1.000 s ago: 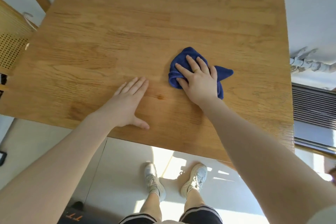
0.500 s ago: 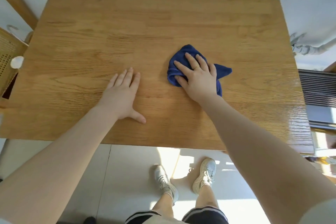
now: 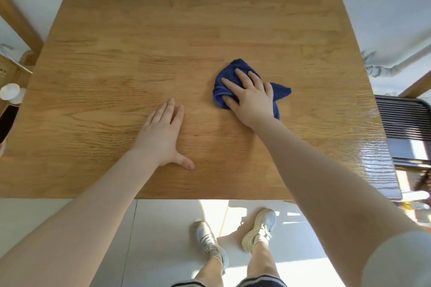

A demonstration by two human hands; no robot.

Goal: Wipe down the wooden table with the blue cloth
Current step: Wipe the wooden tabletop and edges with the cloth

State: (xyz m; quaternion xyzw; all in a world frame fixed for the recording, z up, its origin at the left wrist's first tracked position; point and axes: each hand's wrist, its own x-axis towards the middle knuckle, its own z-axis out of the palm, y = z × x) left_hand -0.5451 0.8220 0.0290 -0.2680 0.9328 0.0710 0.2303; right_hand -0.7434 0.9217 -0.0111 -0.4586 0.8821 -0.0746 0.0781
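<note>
The wooden table [image 3: 144,37] fills most of the head view, its near edge just above my feet. A crumpled blue cloth [image 3: 229,70] lies right of the table's middle. My right hand [image 3: 250,98] presses flat on top of the cloth, fingers spread over it and thumb tucked into its left fold. A corner of the cloth sticks out to the right of my hand. My left hand [image 3: 163,135] rests palm down on the bare wood to the left of the cloth, fingers together, thumb out, holding nothing.
A wooden chair with a woven back [image 3: 14,65] stands at the table's left side, with a small white round object [image 3: 10,92] near it. A dark slatted chair seat [image 3: 405,114] sits at the right. My feet in pale trainers [image 3: 256,230] stand on the light floor.
The view has swung, so the table sits more squarely and lower in the frame. Both hands keep their places on the table; the right hand stays on the cloth.
</note>
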